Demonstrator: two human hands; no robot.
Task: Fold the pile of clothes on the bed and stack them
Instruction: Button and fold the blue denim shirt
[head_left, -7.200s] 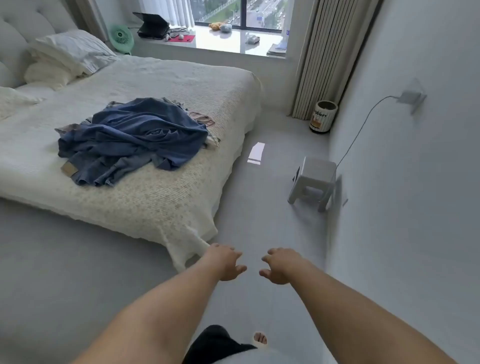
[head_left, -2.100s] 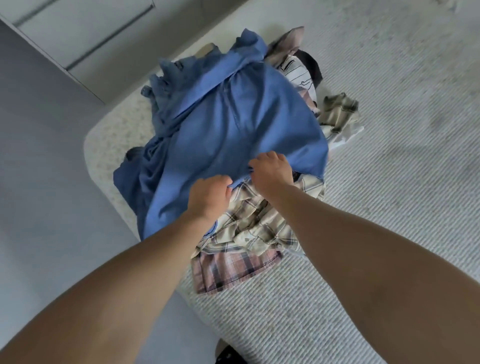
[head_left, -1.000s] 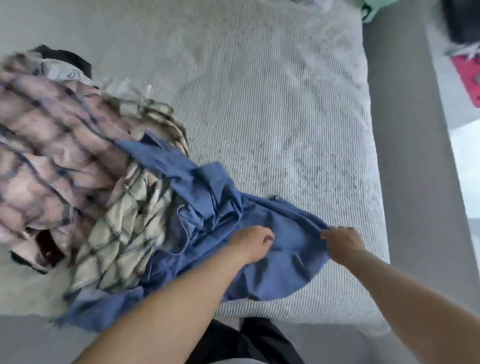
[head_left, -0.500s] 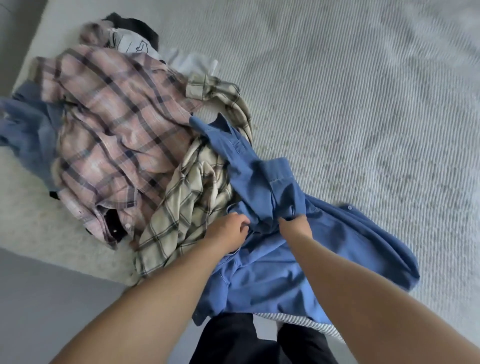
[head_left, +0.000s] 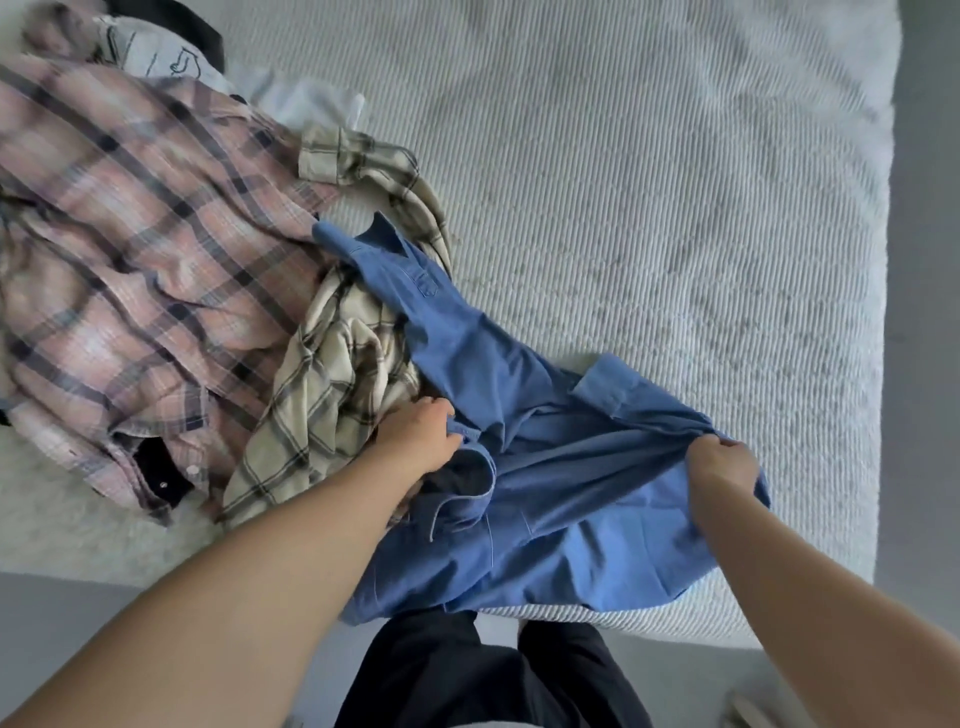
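Black trousers (head_left: 488, 670) at bottom edge, person standing against bed (head_left: 649, 171). Blue shirt (head_left: 524, 467) bunched on near edge of white ribbed cover, hem hanging over the edge. Left hand (head_left: 418, 439) fingers curled into shirt fabric near middle; right hand (head_left: 722, 465) pinching its right edge, cloth pulled between the 2. Cream plaid shirt (head_left: 322, 384) touching blue one on left. Pink plaid shirt (head_left: 135, 228) further left. White printed garment (head_left: 150, 60) at far corner, crumpled, all unfolded.
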